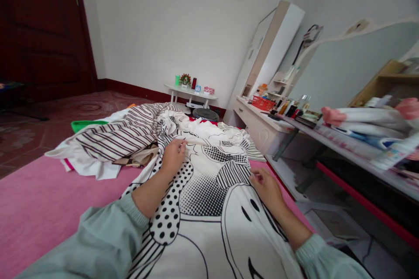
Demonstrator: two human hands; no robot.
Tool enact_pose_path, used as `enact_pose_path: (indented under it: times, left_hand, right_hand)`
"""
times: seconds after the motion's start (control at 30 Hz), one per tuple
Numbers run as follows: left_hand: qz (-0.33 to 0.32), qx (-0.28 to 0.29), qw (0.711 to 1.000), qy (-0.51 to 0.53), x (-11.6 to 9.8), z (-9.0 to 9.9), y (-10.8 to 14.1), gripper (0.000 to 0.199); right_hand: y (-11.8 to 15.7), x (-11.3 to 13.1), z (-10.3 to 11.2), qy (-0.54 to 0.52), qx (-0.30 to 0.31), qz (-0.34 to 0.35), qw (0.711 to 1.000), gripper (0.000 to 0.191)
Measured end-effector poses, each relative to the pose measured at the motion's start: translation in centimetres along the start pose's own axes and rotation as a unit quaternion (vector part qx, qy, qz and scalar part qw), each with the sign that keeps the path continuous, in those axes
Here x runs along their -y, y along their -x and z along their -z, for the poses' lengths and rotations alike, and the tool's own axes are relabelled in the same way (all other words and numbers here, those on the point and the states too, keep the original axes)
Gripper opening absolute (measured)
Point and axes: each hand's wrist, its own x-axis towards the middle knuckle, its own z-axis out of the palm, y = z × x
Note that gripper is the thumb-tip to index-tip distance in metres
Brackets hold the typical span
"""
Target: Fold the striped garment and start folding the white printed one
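A long white garment (203,231) with black dots, stripes and cartoon-like line drawings lies spread on a pink bed cover (108,196). Its near end runs out of the bottom of the view. My left hand (174,155) rests at its left edge with curled fingers closed on the cloth. At the right edge, my right hand (267,188) pinches the fabric between thumb and fingers. Beyond my hands the cloth is bunched and wrinkled. Left of it lies a heap with a brown-and-white striped garment (126,133) and a white garment (101,169).
On the right stands a dressing table (262,117) with bottles and a red basket (262,103). A closer shelf (347,148) holds white and pink items beside the bed. A low white table (190,90) stands by the far wall, and a dark red door (42,30) is at left.
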Motion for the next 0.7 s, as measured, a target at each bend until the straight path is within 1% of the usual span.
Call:
enact_pose_path:
  times: [0.07, 0.1, 0.17, 0.2, 0.27, 0.3, 0.33, 0.37, 0.43, 0.5, 0.53, 0.6, 0.7]
  left_hand:
    - [0.016, -0.004, 1.000, 0.008, 0.3, 0.1, -0.1, 0.029]
    - [0.022, 0.000, 1.000, 0.013, 0.4, 0.1, -0.1, 0.029]
    - [0.033, 0.007, 0.999, 0.023, 0.6, 0.0, -0.2, 0.028]
    - [0.039, 0.009, 0.999, 0.028, 0.6, 0.0, -0.2, 0.028]
    - [0.053, 0.010, 0.998, 0.034, 0.7, -0.1, -0.3, 0.027]
    - [0.061, 0.011, 0.997, 0.034, 0.7, -0.2, -0.4, 0.027]
    - [0.068, 0.014, 0.997, 0.033, 0.7, -0.3, -0.4, 0.027]
    - [0.073, 0.017, 0.997, 0.030, 0.7, -0.4, -0.5, 0.027]
    - [0.079, 0.025, 0.996, 0.024, 0.8, -0.6, -0.5, 0.027]
    - [0.083, 0.030, 0.996, 0.019, 0.9, -0.8, -0.5, 0.027]
    - [0.086, 0.031, 0.996, 0.017, 0.9, -0.8, -0.6, 0.027]
    - [0.090, 0.035, 0.995, 0.014, 0.8, -0.8, -0.6, 0.027]
    - [0.092, 0.045, 0.995, 0.009, 0.5, -0.6, -0.7, 0.027]
  right_hand:
    - [-1.1, -2.6, 0.0, 0.038, 0.029, -0.019, 0.999, 0.033]
    - [-1.7, -3.7, -0.1, 0.059, 0.055, -0.016, 0.997, 0.031]
    - [-3.2, -5.3, 0.0, 0.120, 0.105, -0.013, 0.987, 0.020]
    - [-4.3, -5.9, 0.2, 0.160, 0.120, -0.025, 0.979, 0.015]
    - [-6.9, -6.5, 0.7, 0.236, 0.117, -0.082, 0.961, 0.013]
    - [-8.5, -6.5, 1.0, 0.259, 0.105, -0.107, 0.954, 0.013]
    - [-10.2, -6.3, 1.2, 0.267, 0.091, -0.116, 0.952, 0.013]
    - [-12.0, -6.0, 1.2, 0.263, 0.078, -0.107, 0.956, 0.015]
    - [-15.7, -5.0, 0.7, 0.235, 0.054, -0.050, 0.969, 0.023]
    - [-18.8, -3.8, -0.5, 0.217, 0.031, 0.009, 0.976, 0.029]
    - [-20.1, -3.3, -1.3, 0.216, 0.017, 0.026, 0.976, 0.033]
    - [-22.0, -2.9, -2.9, 0.228, -0.002, 0.028, 0.973, 0.039]
    - [-23.0, -3.2, -5.0, 0.239, 0.009, -0.009, 0.971, 0.044]
